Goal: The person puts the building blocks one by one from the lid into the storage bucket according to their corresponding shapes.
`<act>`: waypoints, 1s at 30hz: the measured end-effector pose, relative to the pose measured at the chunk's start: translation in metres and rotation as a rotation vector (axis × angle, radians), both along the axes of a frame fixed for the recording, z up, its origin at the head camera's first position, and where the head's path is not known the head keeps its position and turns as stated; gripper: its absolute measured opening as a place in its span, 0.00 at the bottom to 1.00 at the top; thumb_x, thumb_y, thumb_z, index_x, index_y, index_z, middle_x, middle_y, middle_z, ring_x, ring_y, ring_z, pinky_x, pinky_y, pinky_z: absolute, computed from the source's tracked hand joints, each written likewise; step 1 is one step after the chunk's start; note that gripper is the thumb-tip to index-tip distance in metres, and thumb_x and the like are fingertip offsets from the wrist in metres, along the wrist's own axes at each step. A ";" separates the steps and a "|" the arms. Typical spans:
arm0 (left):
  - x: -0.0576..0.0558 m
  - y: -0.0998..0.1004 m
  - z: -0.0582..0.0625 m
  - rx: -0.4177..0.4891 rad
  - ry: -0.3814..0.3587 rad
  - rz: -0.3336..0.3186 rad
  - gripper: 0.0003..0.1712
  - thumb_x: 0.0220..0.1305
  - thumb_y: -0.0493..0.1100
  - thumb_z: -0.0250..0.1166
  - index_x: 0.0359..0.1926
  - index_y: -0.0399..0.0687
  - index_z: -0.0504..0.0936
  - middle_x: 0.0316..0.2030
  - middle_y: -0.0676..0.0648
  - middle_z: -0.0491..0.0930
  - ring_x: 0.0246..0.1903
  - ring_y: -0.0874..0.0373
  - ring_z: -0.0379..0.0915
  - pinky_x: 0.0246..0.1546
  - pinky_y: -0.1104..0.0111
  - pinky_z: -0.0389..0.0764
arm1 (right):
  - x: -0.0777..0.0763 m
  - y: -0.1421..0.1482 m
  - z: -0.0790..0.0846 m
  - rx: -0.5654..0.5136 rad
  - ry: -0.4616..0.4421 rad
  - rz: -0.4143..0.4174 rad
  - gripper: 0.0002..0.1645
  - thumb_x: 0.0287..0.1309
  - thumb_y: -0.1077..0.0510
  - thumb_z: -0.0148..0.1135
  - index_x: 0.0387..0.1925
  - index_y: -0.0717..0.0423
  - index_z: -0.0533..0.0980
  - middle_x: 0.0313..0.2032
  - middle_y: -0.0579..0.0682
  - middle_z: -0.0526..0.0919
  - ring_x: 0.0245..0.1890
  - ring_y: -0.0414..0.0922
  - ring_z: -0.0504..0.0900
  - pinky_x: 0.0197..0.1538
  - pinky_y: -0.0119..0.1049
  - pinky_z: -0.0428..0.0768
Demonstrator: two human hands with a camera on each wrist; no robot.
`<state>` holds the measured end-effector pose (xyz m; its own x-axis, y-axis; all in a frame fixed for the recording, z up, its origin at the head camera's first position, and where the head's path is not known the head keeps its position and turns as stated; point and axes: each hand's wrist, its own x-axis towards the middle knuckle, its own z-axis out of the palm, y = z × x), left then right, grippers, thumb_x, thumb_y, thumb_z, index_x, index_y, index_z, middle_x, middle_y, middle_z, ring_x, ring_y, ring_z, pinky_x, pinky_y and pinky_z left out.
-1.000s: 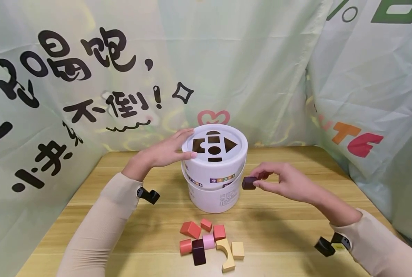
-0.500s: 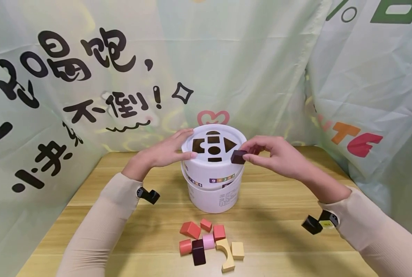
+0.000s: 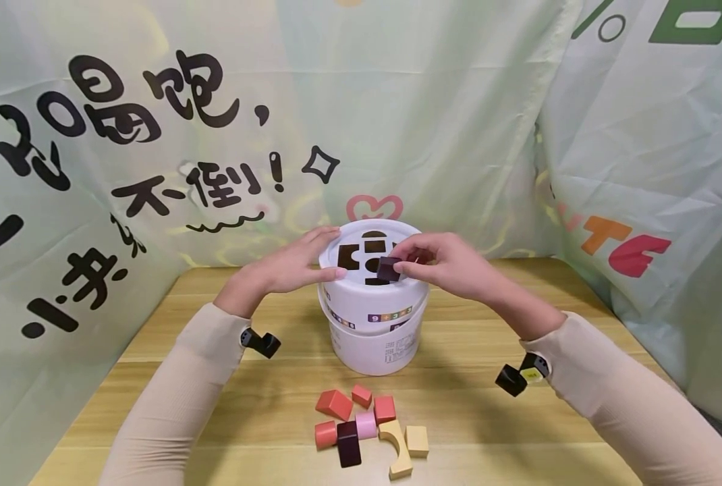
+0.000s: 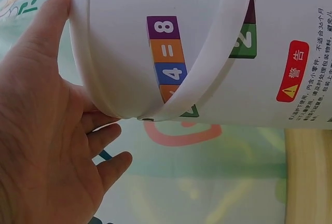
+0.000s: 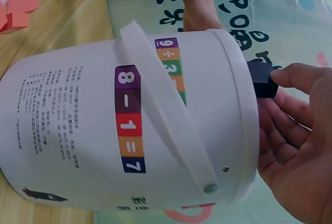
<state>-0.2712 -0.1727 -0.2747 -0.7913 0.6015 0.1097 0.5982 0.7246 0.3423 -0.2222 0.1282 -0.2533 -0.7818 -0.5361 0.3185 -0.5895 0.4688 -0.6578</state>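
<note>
A white bucket (image 3: pixel 376 347) stands upright on the table, its lid (image 3: pixel 327 260) cut with shaped holes, including a triangle, a circle and rectangles. My left hand (image 3: pixel 294 263) rests against the lid's left rim, thumb at the near side and fingers stretched toward the back. In the left wrist view the left hand (image 4: pixel 52 110) spreads along the rim. With thumb and fingertips, my right hand (image 3: pixel 442 262) pinches a dark purple block (image 3: pixel 388 268) close over the lid's front holes. From the right wrist view, this block (image 5: pixel 263 79) shows right at the lid's face.
In front of the bucket lie red blocks (image 3: pixel 334 403), a pink cylinder (image 3: pixel 366 424), another dark block (image 3: pixel 349 444), a yellow arch (image 3: pixel 397 451) and a yellow cube (image 3: pixel 417 441). Printed curtains (image 3: pixel 458 135) hang behind and beside the wooden table (image 3: pixel 264 418).
My right hand has carried the dark purple block from beside the bucket up and left, over the lid. The left hand stays at the rim, and the loose blocks lie as before.
</note>
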 end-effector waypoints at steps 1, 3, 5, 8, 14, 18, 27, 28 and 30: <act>0.000 0.000 0.000 -0.001 0.003 -0.001 0.54 0.61 0.74 0.54 0.77 0.50 0.50 0.75 0.48 0.48 0.72 0.49 0.46 0.68 0.48 0.57 | -0.001 -0.002 0.000 0.003 -0.006 0.001 0.09 0.61 0.56 0.67 0.43 0.51 0.84 0.34 0.46 0.84 0.34 0.45 0.79 0.40 0.39 0.79; -0.001 0.000 0.001 -0.005 0.012 -0.003 0.54 0.61 0.74 0.54 0.77 0.49 0.51 0.75 0.48 0.49 0.72 0.49 0.47 0.67 0.48 0.57 | -0.001 -0.006 -0.001 0.013 -0.006 -0.003 0.09 0.60 0.56 0.67 0.43 0.52 0.84 0.33 0.46 0.83 0.33 0.45 0.78 0.37 0.38 0.78; -0.001 0.001 0.002 -0.015 0.017 -0.004 0.54 0.61 0.74 0.54 0.77 0.49 0.51 0.75 0.48 0.49 0.72 0.49 0.48 0.67 0.49 0.58 | -0.002 -0.009 -0.001 0.024 -0.005 -0.009 0.10 0.60 0.57 0.68 0.43 0.53 0.84 0.32 0.46 0.83 0.32 0.45 0.78 0.36 0.38 0.78; -0.002 0.001 0.004 -0.030 0.025 -0.005 0.54 0.61 0.74 0.55 0.76 0.48 0.52 0.74 0.48 0.50 0.72 0.49 0.48 0.68 0.50 0.58 | -0.002 -0.013 -0.002 0.043 0.000 -0.016 0.10 0.59 0.57 0.68 0.43 0.53 0.84 0.32 0.46 0.83 0.32 0.45 0.78 0.37 0.39 0.78; -0.003 0.003 0.005 -0.040 0.020 -0.010 0.55 0.61 0.74 0.55 0.77 0.47 0.51 0.75 0.46 0.50 0.73 0.50 0.45 0.70 0.52 0.54 | -0.002 -0.017 -0.005 0.078 0.025 0.003 0.09 0.59 0.57 0.68 0.42 0.51 0.84 0.31 0.44 0.82 0.33 0.43 0.78 0.39 0.39 0.79; -0.003 0.002 0.005 -0.042 0.013 -0.023 0.55 0.61 0.73 0.55 0.77 0.46 0.50 0.75 0.45 0.50 0.73 0.49 0.45 0.70 0.51 0.54 | -0.001 -0.019 -0.007 0.105 0.036 0.003 0.09 0.60 0.56 0.68 0.42 0.51 0.84 0.32 0.43 0.83 0.34 0.42 0.79 0.40 0.39 0.79; -0.003 0.002 0.004 -0.029 -0.005 -0.023 0.55 0.61 0.74 0.54 0.77 0.47 0.48 0.75 0.45 0.49 0.73 0.49 0.45 0.70 0.51 0.54 | 0.001 -0.021 -0.007 0.150 0.034 -0.007 0.10 0.61 0.56 0.67 0.43 0.52 0.83 0.33 0.43 0.83 0.34 0.42 0.79 0.40 0.39 0.79; -0.003 0.002 0.004 -0.027 -0.007 -0.024 0.55 0.62 0.73 0.55 0.77 0.46 0.48 0.75 0.45 0.49 0.73 0.48 0.45 0.70 0.51 0.54 | 0.002 -0.021 -0.007 0.139 0.035 -0.004 0.10 0.61 0.56 0.67 0.44 0.52 0.83 0.34 0.44 0.83 0.34 0.42 0.79 0.40 0.39 0.80; -0.003 0.002 0.004 -0.023 -0.008 -0.022 0.55 0.62 0.73 0.55 0.77 0.46 0.49 0.75 0.45 0.49 0.73 0.49 0.46 0.70 0.51 0.54 | 0.003 -0.019 -0.007 0.112 0.041 0.004 0.11 0.61 0.57 0.67 0.45 0.54 0.82 0.34 0.45 0.83 0.35 0.42 0.79 0.41 0.40 0.80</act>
